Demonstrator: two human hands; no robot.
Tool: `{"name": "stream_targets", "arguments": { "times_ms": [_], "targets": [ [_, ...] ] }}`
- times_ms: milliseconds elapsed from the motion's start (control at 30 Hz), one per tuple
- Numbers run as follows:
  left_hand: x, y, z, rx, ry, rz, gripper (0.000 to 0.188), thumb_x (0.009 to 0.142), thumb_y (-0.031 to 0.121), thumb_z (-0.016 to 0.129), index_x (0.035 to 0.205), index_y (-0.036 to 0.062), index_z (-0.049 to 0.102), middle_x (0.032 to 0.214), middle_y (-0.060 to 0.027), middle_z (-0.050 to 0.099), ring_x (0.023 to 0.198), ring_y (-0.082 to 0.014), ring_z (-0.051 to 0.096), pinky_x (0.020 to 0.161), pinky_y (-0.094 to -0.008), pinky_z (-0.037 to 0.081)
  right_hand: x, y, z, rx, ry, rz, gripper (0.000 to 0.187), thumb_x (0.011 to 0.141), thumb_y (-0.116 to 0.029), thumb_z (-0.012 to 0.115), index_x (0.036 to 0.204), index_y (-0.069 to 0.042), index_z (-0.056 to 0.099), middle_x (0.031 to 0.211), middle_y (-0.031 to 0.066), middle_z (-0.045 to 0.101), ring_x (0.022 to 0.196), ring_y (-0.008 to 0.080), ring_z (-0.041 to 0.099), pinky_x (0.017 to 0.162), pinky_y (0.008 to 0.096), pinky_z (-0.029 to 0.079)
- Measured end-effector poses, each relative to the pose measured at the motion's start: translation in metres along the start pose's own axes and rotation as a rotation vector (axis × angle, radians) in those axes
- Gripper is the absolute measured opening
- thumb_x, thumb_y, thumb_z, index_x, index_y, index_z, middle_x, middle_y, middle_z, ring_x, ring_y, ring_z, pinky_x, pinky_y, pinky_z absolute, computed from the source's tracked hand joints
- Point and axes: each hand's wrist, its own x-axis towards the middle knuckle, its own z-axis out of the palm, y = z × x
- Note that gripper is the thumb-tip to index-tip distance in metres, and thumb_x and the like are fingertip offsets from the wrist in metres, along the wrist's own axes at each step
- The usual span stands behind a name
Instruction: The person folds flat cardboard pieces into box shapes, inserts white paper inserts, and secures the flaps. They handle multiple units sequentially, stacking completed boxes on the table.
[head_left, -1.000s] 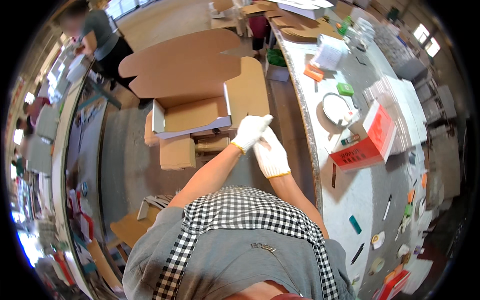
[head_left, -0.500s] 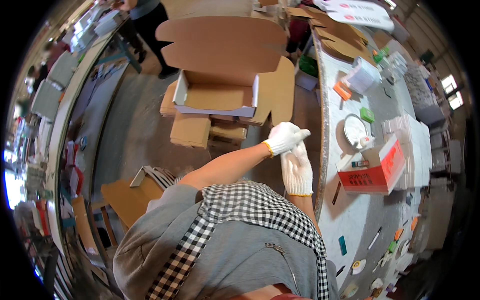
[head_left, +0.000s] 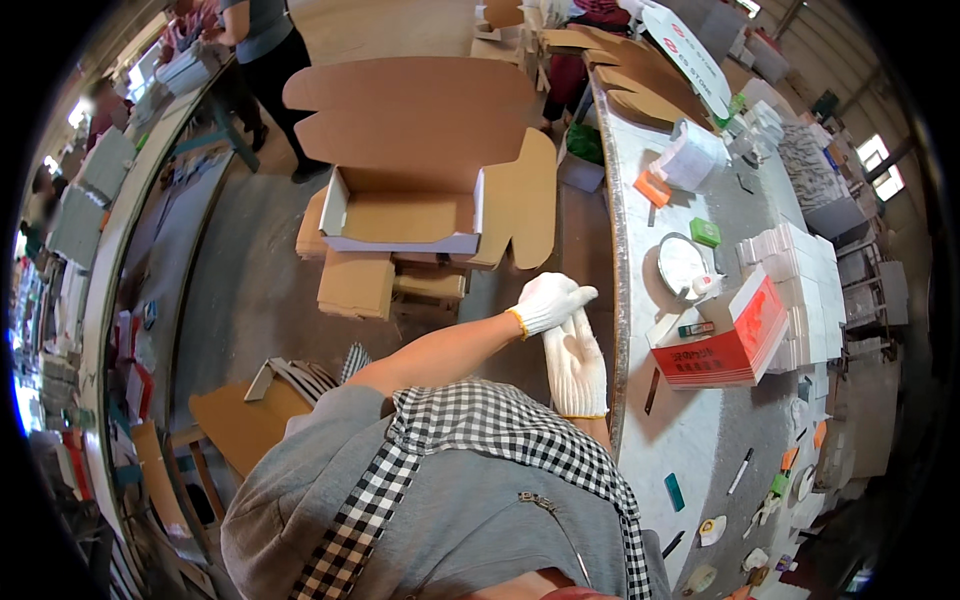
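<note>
White knitted work gloves with yellow cuffs cover both of my hands. My left hand (head_left: 549,303) is closed over the upper part of the white glove (head_left: 583,385) on my right hand, covering some of its fingers. My right hand (head_left: 575,362) points away from me with its palm side up and its visible fingers stretched out. Just beyond them, to the left, an open cardboard box (head_left: 405,215) with a white outside and brown inside rests on a stack of folded cardboard (head_left: 355,285). Its lid stands raised and a side flap spreads to the right.
On my right runs a long worktable (head_left: 628,420) with a red-and-white carton (head_left: 715,345), a round white dish (head_left: 682,262), stacked white blocks (head_left: 790,290) and small tools. Cardboard sheets (head_left: 245,415) lean at the lower left. A person (head_left: 265,60) stands at the far left table.
The whole scene has shifted slightly left and down in the picture as the view turned. My hands keep the same hold on each other; the box stays in place.
</note>
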Motion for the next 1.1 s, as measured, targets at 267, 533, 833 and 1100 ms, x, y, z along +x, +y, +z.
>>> {"name": "stream_targets", "arguments": {
  "times_ms": [267,533,833,1100],
  "targets": [
    [0.009,-0.020,0.010,0.087,-0.040,-0.073,0.056,0.093,0.052,0.051,0.081,0.0017,0.073,0.082,-0.0201,0.071,0.080,-0.0361,0.069,0.077,-0.0448,0.053,-0.031,-0.001,0.004,-0.172,-0.178,0.054,0.095,0.097,-0.059,0.048,0.158,-0.001,0.005,0.166,0.0140,0.010,0.153,0.0234,0.011,0.125,0.0354,0.005],
    [0.016,0.000,0.034,0.048,-0.106,-0.017,0.054,0.093,0.049,0.054,0.078,0.0009,0.072,0.080,-0.0205,0.070,0.080,-0.0377,0.068,0.077,-0.0454,0.052,-0.058,-0.034,0.043,-0.113,-0.119,-0.019,0.092,0.097,-0.049,0.056,0.159,-0.005,0.004,0.164,0.0161,0.015,0.152,0.0236,0.016,0.125,0.0366,0.008],
    [0.020,0.041,0.067,0.056,-0.226,0.126,0.057,0.093,0.054,0.052,0.077,0.0025,0.070,0.076,-0.0207,0.067,0.075,-0.0388,0.065,0.073,-0.0452,0.051,-0.081,-0.045,0.013,-0.187,-0.013,-0.100,0.088,0.098,-0.043,0.057,0.159,-0.005,0.006,0.164,0.0158,0.017,0.151,0.0245,0.018,0.124,0.0370,0.012],
    [0.017,0.070,0.100,0.020,-0.352,0.223,0.050,0.091,0.054,0.054,0.092,0.0083,0.075,0.089,-0.0198,0.071,0.085,-0.0369,0.069,0.080,-0.0439,0.053,-0.141,-0.059,-0.054,-0.376,0.304,-0.046,0.084,0.099,-0.037,0.057,0.159,-0.005,0.008,0.163,0.0155,0.020,0.151,0.0252,0.020,0.123,0.0373,0.015]
  ]
}}
